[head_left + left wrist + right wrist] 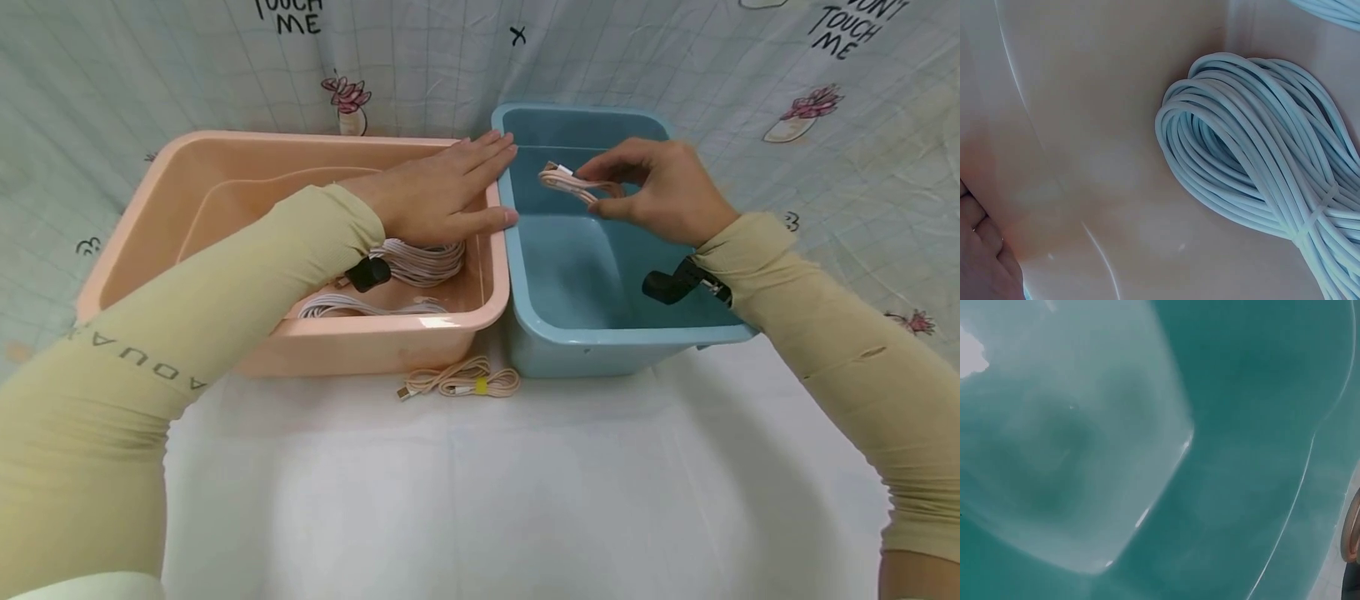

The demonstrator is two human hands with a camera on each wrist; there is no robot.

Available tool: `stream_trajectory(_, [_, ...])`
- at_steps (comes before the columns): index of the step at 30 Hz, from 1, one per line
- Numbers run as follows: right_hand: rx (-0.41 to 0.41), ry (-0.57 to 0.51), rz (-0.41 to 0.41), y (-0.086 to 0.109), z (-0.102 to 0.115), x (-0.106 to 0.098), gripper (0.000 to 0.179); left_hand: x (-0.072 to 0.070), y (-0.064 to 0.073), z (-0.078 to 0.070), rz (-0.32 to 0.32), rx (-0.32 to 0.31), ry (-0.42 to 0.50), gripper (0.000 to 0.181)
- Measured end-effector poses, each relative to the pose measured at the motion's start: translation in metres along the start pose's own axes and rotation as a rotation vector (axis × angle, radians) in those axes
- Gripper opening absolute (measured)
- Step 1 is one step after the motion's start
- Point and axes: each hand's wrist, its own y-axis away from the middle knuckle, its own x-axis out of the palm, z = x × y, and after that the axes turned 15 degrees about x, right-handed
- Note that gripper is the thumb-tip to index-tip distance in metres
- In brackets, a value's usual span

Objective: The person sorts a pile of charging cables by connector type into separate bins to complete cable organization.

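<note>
The peach bin (375,346) contains coiled white cables (423,262), and the left hand (442,192) lies across its right rim, fingers straight. Over the blue bin (585,358), the right hand (667,187) pinches a folded cable (562,181) between thumb and fingers. The patterned cloth (442,83) reads "TOUCH ME", the left sleeve (187,333) "AQUA".

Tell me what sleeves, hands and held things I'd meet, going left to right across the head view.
Left sleeve, left hand, held cable bundle, right hand, right sleeve.
</note>
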Motion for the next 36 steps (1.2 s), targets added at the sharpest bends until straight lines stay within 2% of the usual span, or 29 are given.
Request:
stream_trajectory(16, [0.071, 0.023, 0.059, -0.0014, -0.0022, -0.0020, 0.039, -0.0015, 0.0006, -0.0024, 0.009, -0.010, 0.003, 0.083])
stream_trajectory(24, [0.126, 0.030, 0.202, -0.0024, -0.0025, -0.0036, 0.051, -0.0013, 0.0010, -0.0026, 0.005, -0.003, 0.005, 0.084])
stream_trajectory(36, [0.093, 0.044, 0.155, -0.0020, -0.0032, -0.0040, 0.035, -0.0015, 0.0001, -0.0027, 0.007, -0.010, 0.004, 0.083])
